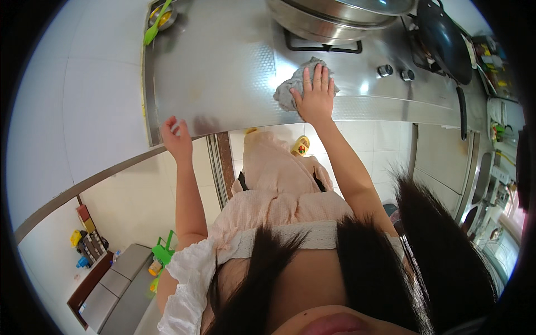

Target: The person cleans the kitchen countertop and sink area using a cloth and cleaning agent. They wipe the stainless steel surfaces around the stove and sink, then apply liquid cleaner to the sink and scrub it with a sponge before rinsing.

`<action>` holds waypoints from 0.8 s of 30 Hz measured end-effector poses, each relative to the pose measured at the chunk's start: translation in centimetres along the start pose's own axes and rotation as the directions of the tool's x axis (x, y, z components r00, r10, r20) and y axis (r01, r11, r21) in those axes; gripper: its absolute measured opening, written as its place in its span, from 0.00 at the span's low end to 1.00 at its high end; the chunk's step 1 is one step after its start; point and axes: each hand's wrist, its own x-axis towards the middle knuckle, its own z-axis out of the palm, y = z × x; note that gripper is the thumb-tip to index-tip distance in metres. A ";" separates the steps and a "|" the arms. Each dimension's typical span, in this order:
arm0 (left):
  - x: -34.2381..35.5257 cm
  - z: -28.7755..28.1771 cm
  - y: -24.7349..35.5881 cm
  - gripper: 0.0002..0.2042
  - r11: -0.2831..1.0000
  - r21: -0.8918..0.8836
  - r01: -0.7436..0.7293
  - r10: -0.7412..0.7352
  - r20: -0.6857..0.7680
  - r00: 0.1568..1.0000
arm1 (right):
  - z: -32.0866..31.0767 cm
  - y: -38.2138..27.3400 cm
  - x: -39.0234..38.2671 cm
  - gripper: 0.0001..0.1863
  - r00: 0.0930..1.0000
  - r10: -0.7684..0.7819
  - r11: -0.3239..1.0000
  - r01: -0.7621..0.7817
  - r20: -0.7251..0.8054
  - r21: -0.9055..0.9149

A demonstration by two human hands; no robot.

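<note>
Grey cloth [287,94]: bunched on the steel stovetop [209,78], on the near side of the big steel pot [329,28].
My right hand [316,103]: palm down on the cloth, fingers straight and slightly apart.
My left hand [177,140]: half open, fingers loosely bent, holding nothing, by the stovetop's near left corner; contact I cannot tell.
Black wok [445,44]: far right.

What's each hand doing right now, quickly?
Left hand: open, loosely curled, nothing visible in it.
Right hand: open, laid flat on the grey cloth.
</note>
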 end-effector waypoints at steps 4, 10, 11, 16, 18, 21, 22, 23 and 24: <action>4.0 -1.7 -5.1 0.19 0.966 0.202 -0.160 0.175 -0.058 0.983 | 1.3 -6.2 -0.4 0.33 0.982 -0.145 0.989 0.143 0.119 0.024; 6.9 -0.6 -9.0 0.23 0.899 0.144 -0.415 0.407 0.082 0.910 | 5.4 -15.0 3.0 0.28 0.985 -0.153 0.957 0.129 0.075 0.259; 7.1 -0.9 -9.4 0.25 0.891 0.167 -0.422 0.404 0.129 0.906 | 5.9 -16.3 4.3 0.28 0.989 -0.129 0.938 0.097 0.075 0.333; 7.4 -1.1 -10.0 0.27 0.880 0.077 -0.469 0.456 0.138 0.879 | 7.4 -25.0 8.6 0.31 0.968 -0.144 0.938 0.068 0.205 0.339; 7.3 -0.9 -10.0 0.27 0.873 0.029 -0.487 0.482 0.109 0.869 | 7.7 -28.4 8.4 0.32 0.962 -0.200 0.936 0.133 0.183 0.325; 7.3 -1.2 -10.5 0.27 0.893 0.012 -0.449 0.446 0.089 0.890 | 8.2 -29.8 7.9 0.32 0.942 -0.288 0.926 0.229 0.171 0.299; 7.3 -1.2 -10.7 0.27 0.896 0.005 -0.444 0.442 0.083 0.893 | 8.3 -29.9 7.7 0.32 0.934 -0.315 0.922 0.259 0.170 0.287; 7.3 -1.3 -10.8 0.27 0.894 -0.006 -0.447 0.446 0.087 0.891 | 8.5 -30.1 7.3 0.31 0.916 -0.362 0.909 0.307 0.172 0.281; 7.4 -1.3 -10.7 0.27 0.892 -0.021 -0.451 0.451 0.091 0.888 | 8.4 -30.1 6.7 0.30 0.898 -0.405 0.896 0.351 0.175 0.271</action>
